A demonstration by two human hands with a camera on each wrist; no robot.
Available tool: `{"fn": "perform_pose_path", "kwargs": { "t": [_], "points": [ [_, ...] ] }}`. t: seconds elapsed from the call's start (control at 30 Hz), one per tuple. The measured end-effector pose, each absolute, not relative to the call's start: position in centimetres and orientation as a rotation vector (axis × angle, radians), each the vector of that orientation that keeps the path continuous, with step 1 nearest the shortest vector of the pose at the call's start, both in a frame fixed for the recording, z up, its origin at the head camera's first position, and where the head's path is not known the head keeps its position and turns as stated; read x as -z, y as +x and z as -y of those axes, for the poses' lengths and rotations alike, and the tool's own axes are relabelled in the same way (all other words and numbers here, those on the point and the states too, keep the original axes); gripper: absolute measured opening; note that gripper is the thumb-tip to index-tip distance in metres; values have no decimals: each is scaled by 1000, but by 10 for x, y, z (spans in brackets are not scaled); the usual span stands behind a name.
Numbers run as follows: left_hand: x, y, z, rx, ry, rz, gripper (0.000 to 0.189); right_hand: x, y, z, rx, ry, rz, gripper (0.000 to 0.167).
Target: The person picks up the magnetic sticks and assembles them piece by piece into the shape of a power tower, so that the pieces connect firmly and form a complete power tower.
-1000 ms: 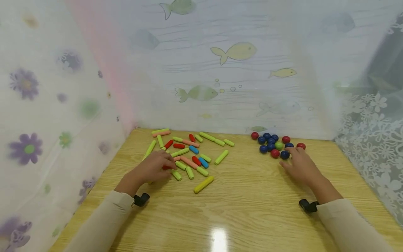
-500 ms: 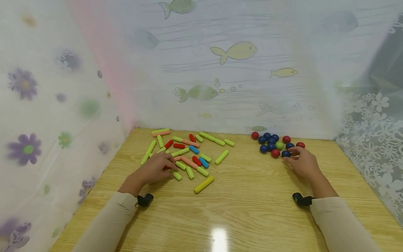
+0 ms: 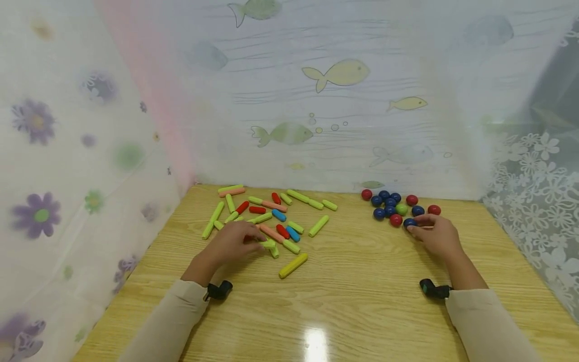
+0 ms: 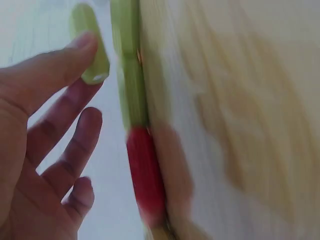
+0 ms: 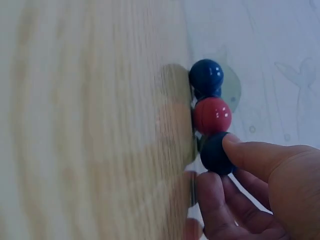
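Note:
In the head view my left hand is over the near side of a group of colored sticks. Between thumb and fingertips it pinches a short light-green stick, raised off the wood in the left wrist view, while the other fingers curl loosely. Around it lie green sticks, a salmon stick, a red stick and a blue stick. My right hand pinches a glossy dark blue ball at the near edge of a ball cluster. Just beyond that ball is a red ball.
The wooden table carries both groups. A thicker yellow stick lies nearest, and a green stick lies apart to the right. One light-green ball sits among blue and red ones. A fish-patterned curtain closes the back.
My left hand has taken up a short light-green stick and moved slightly right. My right hand has closed its fingertips on the dark blue ball, which has shifted slightly toward me.

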State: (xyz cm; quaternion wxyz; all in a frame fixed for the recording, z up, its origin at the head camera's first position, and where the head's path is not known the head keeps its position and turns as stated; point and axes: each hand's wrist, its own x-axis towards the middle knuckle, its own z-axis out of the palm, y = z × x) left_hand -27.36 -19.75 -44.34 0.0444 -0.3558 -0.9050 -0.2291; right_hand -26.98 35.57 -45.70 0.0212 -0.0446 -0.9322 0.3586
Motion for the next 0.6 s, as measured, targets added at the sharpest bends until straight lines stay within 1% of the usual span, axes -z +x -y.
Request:
{"fn": "perform_pose_path", "kwargs": {
  "t": [0.17,0.37,0.6],
  "points": [
    [440,-262,173,810,-979,2792,24,457,-264,-346,-1146,-101,2896,60],
    [438,-248,142,921,-911,2795,17,454,-255,-329,-1290,0,2880,57],
    [433,-237,116,1045,-853,2844,18,453,-243,-295,-1605,117,2826,52]
  ]
}}
